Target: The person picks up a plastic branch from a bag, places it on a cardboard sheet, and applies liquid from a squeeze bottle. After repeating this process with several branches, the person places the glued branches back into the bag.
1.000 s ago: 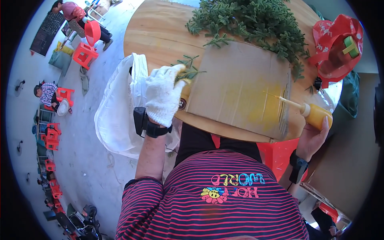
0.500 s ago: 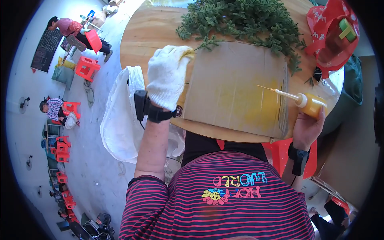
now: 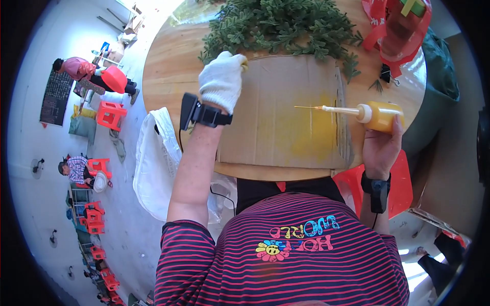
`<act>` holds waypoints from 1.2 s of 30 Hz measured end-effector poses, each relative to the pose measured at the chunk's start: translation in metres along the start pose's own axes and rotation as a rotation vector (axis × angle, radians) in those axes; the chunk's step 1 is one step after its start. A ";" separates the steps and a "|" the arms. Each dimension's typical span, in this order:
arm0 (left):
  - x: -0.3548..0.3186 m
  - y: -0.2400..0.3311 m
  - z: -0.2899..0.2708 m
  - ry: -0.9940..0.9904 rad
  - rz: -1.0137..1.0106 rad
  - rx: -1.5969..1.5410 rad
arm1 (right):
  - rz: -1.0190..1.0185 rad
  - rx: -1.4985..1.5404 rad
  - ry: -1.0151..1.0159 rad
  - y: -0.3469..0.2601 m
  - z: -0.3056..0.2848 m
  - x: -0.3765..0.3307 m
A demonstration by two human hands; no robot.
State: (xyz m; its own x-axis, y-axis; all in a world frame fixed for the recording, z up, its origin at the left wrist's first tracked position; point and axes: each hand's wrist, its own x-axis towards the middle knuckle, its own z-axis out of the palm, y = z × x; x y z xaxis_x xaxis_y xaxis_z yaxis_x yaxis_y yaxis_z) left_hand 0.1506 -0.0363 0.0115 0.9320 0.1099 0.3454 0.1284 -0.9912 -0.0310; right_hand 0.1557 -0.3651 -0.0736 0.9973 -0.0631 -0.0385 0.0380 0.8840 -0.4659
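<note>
My left hand (image 3: pixel 222 81) wears a white knitted glove with yellow-stained fingertips. Its fingers are curled in, above the far left corner of a flat cardboard sheet (image 3: pixel 270 117); what they pinch, if anything, I cannot make out. Bare, my right hand (image 3: pixel 382 148) grips a squeeze bottle (image 3: pixel 383 116) of yellow liquid from below. The bottle lies almost level, its thin needle nozzle (image 3: pixel 311 107) pointing left over the yellow-smeared right part of the sheet. Green artificial fir sprigs (image 3: pixel 280 28) are heaped just beyond the sheet.
A round wooden table (image 3: pixel 168 66) carries all this. Toward its far right stand a red plastic bag (image 3: pixel 393 46) and a black binder clip (image 3: pixel 385 73). A white bag (image 3: pixel 153 163) hangs at the left edge. Red stools (image 3: pixel 111 115) and other people are farther left.
My left hand has shifted away from me and rightward over the sheet. The squeeze bottle has moved left and turned more level. The whole view has swung slightly right.
</note>
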 end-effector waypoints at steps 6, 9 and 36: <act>-0.052 0.026 -0.027 0.086 0.328 -0.228 | 0.036 0.055 -0.005 -0.002 0.000 0.002; -0.067 0.034 -0.027 0.085 0.496 -0.229 | 0.045 0.071 -0.023 -0.003 -0.002 0.003; -0.079 0.065 -0.006 0.132 0.256 -0.438 | 0.048 0.066 -0.040 -0.004 0.005 0.001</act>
State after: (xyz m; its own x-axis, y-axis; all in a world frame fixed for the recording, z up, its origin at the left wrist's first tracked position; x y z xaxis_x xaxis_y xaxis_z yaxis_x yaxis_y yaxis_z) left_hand 0.0831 -0.1094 -0.0124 0.8605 -0.1224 0.4945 -0.2786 -0.9258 0.2555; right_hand 0.1572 -0.3665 -0.0671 0.9997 -0.0025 -0.0235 -0.0072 0.9145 -0.4045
